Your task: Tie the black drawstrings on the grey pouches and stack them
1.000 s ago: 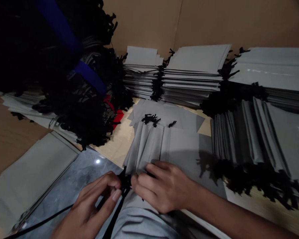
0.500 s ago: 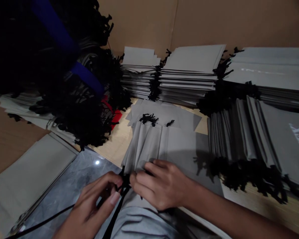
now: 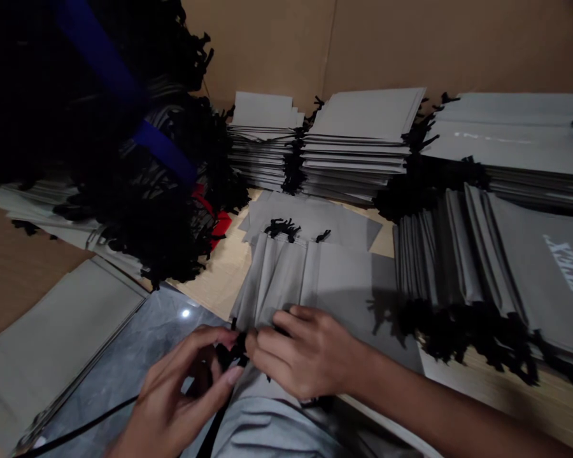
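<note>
Several grey fabric drawstring bags [image 3: 286, 273] lie layered in front of me, with knotted black cord ends [image 3: 282, 228] along their far edge. My right hand [image 3: 305, 356] is closed on the near left part of the top bag, its fingers bunched against the fabric. Beside it, my left hand [image 3: 181, 381] curls thumb and fingers round a black cord [image 3: 228, 355] at the bag's corner. The fingertips of both hands almost meet there. Part of the cord is hidden behind the left fingers.
Stacks of grey bags [image 3: 363, 121] line the cardboard wall [image 3: 386, 44]. At the right, more bags [image 3: 535, 254] carry white lettering. A dark bundle with a blue strap [image 3: 165, 152] stands on the left. Below it is a grey marbled floor [image 3: 172, 318].
My left thumb and index finger have moved slightly right, closer to my right hand, and the cord is bunched more tightly between them. My right hand stays on the bag.
</note>
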`<state>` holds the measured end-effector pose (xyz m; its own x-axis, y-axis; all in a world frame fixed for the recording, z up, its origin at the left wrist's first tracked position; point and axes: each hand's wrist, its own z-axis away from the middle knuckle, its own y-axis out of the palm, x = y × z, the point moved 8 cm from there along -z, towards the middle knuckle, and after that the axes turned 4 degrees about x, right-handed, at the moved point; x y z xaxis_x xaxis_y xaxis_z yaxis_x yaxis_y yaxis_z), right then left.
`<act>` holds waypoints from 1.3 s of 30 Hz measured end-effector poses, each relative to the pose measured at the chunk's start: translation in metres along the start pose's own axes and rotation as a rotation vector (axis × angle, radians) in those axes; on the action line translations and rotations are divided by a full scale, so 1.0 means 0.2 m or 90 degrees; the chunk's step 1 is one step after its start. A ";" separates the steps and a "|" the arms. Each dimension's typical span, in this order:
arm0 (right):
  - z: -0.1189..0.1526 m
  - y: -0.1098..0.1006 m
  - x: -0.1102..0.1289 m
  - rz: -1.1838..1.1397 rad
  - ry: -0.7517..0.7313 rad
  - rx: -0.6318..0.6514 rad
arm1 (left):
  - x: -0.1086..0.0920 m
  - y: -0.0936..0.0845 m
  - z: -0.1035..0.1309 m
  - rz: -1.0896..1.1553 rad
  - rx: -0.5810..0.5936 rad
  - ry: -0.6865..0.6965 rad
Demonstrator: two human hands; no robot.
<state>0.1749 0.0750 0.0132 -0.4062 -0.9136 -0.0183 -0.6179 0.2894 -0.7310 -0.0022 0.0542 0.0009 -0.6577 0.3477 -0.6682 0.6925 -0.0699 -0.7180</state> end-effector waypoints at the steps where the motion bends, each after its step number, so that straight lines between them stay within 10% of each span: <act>1: 0.00 0.00 0.00 0.004 -0.005 -0.005 | -0.01 0.00 0.01 0.005 -0.011 0.020; 9: 0.01 0.01 0.00 -0.021 -0.013 -0.011 | -0.09 0.00 -0.03 -0.040 -0.025 0.130; 39: 0.02 0.01 0.00 -0.031 -0.009 -0.014 | 0.06 -0.04 0.00 0.039 -0.006 -0.088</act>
<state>0.1767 0.0744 0.0094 -0.3660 -0.9306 0.0064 -0.6514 0.2513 -0.7160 -0.0158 0.0582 -0.0005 -0.6485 0.2112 -0.7313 0.7345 -0.0787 -0.6740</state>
